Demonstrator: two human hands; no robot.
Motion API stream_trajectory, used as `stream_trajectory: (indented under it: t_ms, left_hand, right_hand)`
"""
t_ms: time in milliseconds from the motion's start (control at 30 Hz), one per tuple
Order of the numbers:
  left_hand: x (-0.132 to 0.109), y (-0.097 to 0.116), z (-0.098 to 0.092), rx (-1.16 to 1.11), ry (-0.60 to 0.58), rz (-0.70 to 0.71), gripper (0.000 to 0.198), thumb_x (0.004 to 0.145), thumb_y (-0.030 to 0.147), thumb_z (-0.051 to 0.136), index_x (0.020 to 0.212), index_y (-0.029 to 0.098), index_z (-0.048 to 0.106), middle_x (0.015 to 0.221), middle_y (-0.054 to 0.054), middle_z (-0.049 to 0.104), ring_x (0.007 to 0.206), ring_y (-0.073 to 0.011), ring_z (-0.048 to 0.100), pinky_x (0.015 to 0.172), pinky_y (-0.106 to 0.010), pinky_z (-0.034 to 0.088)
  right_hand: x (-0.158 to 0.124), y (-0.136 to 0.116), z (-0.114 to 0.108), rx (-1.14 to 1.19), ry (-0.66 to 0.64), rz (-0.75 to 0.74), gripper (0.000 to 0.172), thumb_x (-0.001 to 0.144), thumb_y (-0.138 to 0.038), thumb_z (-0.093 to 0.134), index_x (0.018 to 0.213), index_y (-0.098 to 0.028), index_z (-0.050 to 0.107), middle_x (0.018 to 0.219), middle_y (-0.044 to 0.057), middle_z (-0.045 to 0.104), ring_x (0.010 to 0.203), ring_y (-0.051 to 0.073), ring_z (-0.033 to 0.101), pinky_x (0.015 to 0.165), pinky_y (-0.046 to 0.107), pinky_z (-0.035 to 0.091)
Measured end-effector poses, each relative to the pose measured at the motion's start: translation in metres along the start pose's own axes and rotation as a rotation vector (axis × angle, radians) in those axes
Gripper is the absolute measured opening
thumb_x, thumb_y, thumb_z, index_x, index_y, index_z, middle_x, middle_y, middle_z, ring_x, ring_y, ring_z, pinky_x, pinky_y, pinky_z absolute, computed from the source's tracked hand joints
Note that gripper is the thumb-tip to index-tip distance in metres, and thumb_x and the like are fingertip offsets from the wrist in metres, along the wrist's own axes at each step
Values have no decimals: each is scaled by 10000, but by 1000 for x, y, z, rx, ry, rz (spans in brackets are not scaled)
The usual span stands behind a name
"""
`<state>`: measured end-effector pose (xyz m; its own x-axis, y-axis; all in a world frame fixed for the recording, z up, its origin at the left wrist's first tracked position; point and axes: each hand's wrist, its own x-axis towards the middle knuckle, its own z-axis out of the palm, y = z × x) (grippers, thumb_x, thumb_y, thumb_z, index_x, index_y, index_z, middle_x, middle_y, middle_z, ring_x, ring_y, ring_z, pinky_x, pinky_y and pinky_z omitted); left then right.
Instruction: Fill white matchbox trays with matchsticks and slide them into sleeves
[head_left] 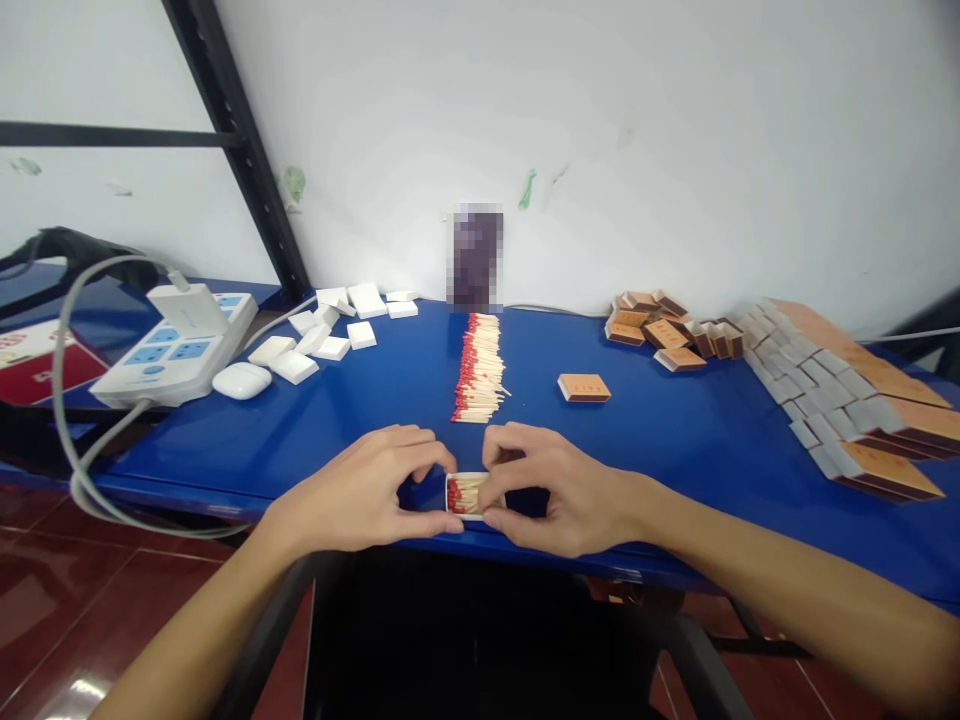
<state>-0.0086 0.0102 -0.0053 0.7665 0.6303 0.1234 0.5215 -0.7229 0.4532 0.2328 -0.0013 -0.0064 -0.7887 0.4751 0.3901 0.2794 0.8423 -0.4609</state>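
Observation:
A small white matchbox tray with red-tipped matches in it sits near the front edge of the blue table. My left hand grips the tray's left end, thumb at the near side and fingertips at the far side. At the right end is my right hand, its thumb at the near side and a finger reaching in over the matches; it covers that end. Beyond my hands lies a long row of loose matches, red heads to the left. An orange matchbox sleeve rests to the right of the row.
White trays lie scattered at the back left, near a white earbud case and a power strip with cables. Orange matchboxes are heaped at the back right, beside wrapped stacks. A pixelated dark object stands against the wall.

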Motion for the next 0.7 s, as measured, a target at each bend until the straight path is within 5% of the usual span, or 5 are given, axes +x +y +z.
stream_trajectory:
  t_ms: [700]
  left_hand:
    - [0,0,0,4,-22,-32,354,841,563,654,913,220,603,774,28,498,712,-151,476,692,-288,368]
  right_hand:
    - [0,3,-2,54,-27,137,172,889,-185,578,894,-154,747,742,-8,514,647,91,466,649,251,384]
